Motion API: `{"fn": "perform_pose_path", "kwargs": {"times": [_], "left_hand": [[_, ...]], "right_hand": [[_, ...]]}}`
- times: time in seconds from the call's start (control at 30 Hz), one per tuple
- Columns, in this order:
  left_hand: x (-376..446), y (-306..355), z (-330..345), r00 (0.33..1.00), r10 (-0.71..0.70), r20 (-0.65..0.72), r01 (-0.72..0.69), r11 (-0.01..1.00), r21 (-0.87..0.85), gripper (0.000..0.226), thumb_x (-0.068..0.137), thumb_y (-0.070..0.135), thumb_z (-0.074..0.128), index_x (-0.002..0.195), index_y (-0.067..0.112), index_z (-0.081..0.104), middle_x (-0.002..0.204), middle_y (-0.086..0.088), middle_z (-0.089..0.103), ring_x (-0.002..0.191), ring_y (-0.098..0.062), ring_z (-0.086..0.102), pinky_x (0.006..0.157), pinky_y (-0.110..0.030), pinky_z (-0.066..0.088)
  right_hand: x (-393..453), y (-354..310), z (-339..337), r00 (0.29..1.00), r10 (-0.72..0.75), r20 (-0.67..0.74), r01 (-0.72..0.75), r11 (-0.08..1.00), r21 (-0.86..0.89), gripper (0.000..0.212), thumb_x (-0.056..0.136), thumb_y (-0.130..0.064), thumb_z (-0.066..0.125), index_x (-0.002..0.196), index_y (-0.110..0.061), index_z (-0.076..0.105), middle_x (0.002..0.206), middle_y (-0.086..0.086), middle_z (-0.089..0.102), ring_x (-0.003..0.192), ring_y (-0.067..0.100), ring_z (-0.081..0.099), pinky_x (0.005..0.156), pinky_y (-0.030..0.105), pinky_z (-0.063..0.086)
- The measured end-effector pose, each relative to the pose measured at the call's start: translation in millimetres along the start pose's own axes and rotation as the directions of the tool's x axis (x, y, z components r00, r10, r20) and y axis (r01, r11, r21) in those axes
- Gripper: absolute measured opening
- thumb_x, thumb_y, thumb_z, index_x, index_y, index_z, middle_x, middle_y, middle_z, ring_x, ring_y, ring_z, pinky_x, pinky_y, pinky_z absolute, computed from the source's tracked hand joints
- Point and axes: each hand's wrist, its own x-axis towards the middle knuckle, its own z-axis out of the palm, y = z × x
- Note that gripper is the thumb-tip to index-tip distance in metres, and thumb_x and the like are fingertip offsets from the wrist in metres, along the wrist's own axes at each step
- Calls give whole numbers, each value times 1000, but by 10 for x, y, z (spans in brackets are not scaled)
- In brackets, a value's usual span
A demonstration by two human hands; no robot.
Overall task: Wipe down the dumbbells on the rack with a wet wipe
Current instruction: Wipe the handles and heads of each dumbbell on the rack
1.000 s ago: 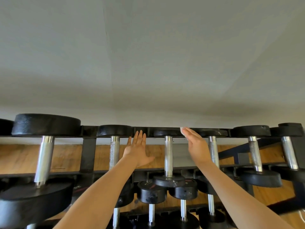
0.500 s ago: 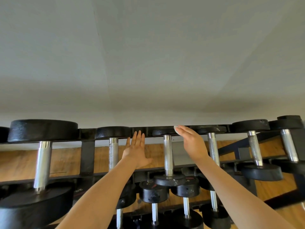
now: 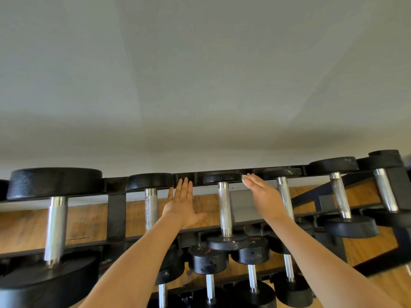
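At the rack's [image 3: 115, 210] far rail, my right hand [image 3: 264, 196] reaches flat-fingered, a pale wipe [image 3: 245, 180] seemingly under its fingertips against the dumbbell's [image 3: 223, 210] far head, while my left hand [image 3: 182, 205] hovers open and empty to steady.

- A black metal dumbbell rack [image 3: 115, 215] spans the lower half of the frame, its far rail running left to right just under the pale wall.
- On its top tier lie chrome-handled dumbbells with black round heads: a large dumbbell [image 3: 55, 221] at the far left, a smaller one [image 3: 150, 205] left of centre, a small dumbbell [image 3: 224, 210] at centre, and three more toward the right.
- A lower tier, at bottom centre, holds more short black dumbbells [image 3: 208, 261], packed close together.
- Wooden floor [image 3: 84, 223] shows between the rails.
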Motion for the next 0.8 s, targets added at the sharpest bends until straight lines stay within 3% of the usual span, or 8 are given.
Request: {"fn": "perform_pose_path", "kwargs": {"times": [0.13,0.33,0.43,0.53,0.63,0.73,0.8], "left_hand": [[14,4,2,1000,6,-1,-6,1000,1,105,90,72,34,149,7,-22,157,-12,-29,143,-26,-28,115,-45,-15],[-20,9,-84,1000,6,-4,-6,1000,-8,98,93,70,30,151,6,-16,160,-11,-21,147,-24,-21,118,-44,-9],[-138,67,-92,996,-42,-81,25,979,-201,81,99,59,22,154,7,-6,162,-10,-12,149,-21,-12,121,-40,-3],[-443,276,87,981,-87,-174,8,912,-410,71,102,52,20,155,9,-1,162,-7,-8,149,-19,-9,122,-37,-1],[-829,521,420,974,34,-225,-114,928,-354,69,102,50,21,154,14,-7,160,-1,-18,145,-14,-20,119,-30,-9],[-1044,625,712,972,143,-185,-189,945,-266,70,103,48,22,152,14,-13,158,0,-24,139,-9,-29,114,-24,-17],[-1075,620,818,972,182,-151,-215,946,-243,72,103,49,24,151,14,-16,158,1,-24,138,-8,-29,112,-23,-18]], "right_hand": [[-171,15,-125,998,16,56,-19,998,53,68,55,20,78,117,-5,65,117,12,66,106,24,65,92,31,44],[-463,-237,-188,996,31,81,-39,994,100,57,66,10,77,118,-10,66,120,9,65,103,23,66,92,35,40],[-571,-303,-190,996,27,82,-41,984,172,54,71,11,73,120,-11,65,122,8,64,107,23,64,97,23,36],[-712,-353,-202,998,-32,60,18,975,219,54,67,17,73,115,-8,68,119,10,66,107,23,64,100,23,36],[-914,-373,-223,995,-65,77,46,972,232,52,70,15,72,116,-8,67,121,9,65,109,22,63,103,22,34],[-1099,-370,-296,998,-30,52,20,983,182,55,64,15,77,113,-9,69,118,8,66,107,20,64,100,20,36],[-1160,-458,-284,993,-102,64,90,982,168,56,60,13,79,110,-11,70,116,5,67,109,19,62,99,24,40]]}}
